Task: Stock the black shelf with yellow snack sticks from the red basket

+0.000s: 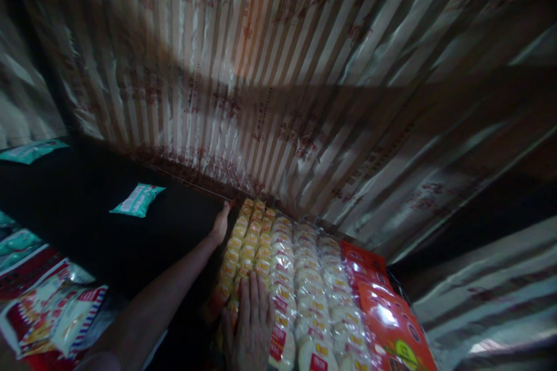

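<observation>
Rows of small yellow-wrapped packets (pixel 248 249) lie on a dark surface, with rows of round pale cakes in clear wrappers (pixel 311 295) on their right. My left hand (pixel 221 225) reaches to the far left edge of the yellow rows and rests beside them. Its fingers look extended, though they are partly hidden in the dimness. Close to me, my right hand (pixel 252 324) lies flat, palm down, on the near yellow packets and the edge of the first pale row. Its fingers are stretched out and hold nothing.
Shiny orange-red packages (pixel 387 313) lie at the right end. A teal packet (pixel 138 199) rests on the dark surface (pixel 87 185), another teal packet (pixel 35 151) farther left. Red and white snack bags (pixel 56 313) are at lower left. Corrugated printed sheeting (pixel 243 87) rises behind.
</observation>
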`<state>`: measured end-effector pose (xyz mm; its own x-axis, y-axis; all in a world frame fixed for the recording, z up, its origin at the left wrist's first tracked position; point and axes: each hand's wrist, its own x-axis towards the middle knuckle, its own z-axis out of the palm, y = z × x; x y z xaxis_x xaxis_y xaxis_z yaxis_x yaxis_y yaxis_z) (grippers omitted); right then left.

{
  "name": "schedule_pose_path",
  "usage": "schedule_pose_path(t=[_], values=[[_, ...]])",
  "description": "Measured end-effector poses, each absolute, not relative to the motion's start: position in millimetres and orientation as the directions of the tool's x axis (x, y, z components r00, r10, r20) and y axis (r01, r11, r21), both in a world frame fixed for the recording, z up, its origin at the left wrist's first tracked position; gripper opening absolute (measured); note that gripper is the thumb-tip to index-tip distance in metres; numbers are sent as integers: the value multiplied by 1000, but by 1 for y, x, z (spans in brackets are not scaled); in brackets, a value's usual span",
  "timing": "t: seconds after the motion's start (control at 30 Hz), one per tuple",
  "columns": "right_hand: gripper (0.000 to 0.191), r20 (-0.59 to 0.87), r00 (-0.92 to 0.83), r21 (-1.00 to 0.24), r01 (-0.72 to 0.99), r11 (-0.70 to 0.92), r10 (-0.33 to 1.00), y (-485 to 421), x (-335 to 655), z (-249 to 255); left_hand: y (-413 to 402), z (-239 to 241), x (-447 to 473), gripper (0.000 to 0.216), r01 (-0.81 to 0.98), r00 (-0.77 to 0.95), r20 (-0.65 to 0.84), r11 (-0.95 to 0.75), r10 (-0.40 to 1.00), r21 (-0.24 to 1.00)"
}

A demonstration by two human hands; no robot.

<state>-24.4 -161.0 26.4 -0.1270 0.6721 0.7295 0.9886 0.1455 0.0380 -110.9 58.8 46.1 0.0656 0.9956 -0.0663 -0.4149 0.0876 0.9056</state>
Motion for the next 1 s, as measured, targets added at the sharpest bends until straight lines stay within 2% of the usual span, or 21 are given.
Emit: schedule_pose_path(t=[0.13,0.27,0.43,0.5,0.6,0.67,0.8,1.0], values=[[58,706,-119,44,991,125,698,-164,-27,28,22,63,-133,63,-335,-57,-52,30,997,942],[50,689,-122,54,992,118,714,-164,-27,30,-45,76,-153,58,-271,-86,138,-157,987,950],[46,676,-93,1,992,126,731,-163,-30,33,-127,75,-172,46,-181,-78,265,-275,961,944],[45,669,-80,-31,990,135,739,-163,-31,33,-155,72,-178,41,-89,-77,297,-303,952,949],[45,682,-68,-67,986,155,728,-165,-32,36,-190,67,-182,26,136,-3,354,-350,935,927],[46,697,-75,-72,982,173,713,-168,-33,40,-204,61,-182,21,220,96,387,-399,917,890],[44,715,-83,-102,970,221,694,-185,-33,50,-210,49,-174,18,318,272,380,-455,884,832],[45,732,5,-260,926,273,681,-236,-26,45,-199,47,-164,19,409,329,418,-527,847,745]])
